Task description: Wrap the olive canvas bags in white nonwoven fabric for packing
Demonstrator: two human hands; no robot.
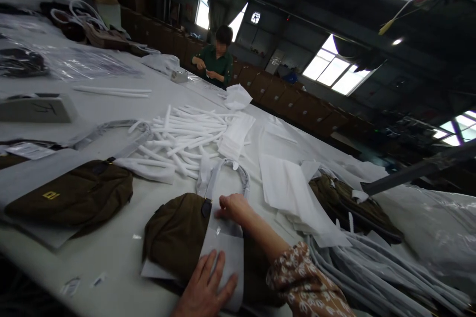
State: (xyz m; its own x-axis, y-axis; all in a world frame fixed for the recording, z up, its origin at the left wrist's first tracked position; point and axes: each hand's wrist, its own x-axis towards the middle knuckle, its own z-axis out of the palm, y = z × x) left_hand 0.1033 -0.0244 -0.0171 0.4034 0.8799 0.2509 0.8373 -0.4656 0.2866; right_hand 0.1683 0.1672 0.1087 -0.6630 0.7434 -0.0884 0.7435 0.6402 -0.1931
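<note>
An olive-brown handbag point(174, 233) lies in front of me on the table, with a strip of white wrapping sheet point(223, 242) running over its middle. My left hand point(206, 285) presses on the lower part of that sheet, fingers spread and flat. Higher up, the fingers of my right hand point(236, 209) are curled closed on the sheet, just below the wrapped handle point(243, 176); the fingertips are partly hidden. The handle stands up in an arch under thin pale wrapping. A dark leather tab point(206, 207) shows beside the sheet.
Left lies another olive bag point(74, 195). Beyond are white foam rods point(189, 133); right are stacked white sheets point(290, 183), grey tubes point(372, 262), another bag point(349, 203) and a slanting metal bar point(420, 166). A person point(215, 62) in green works at the far side.
</note>
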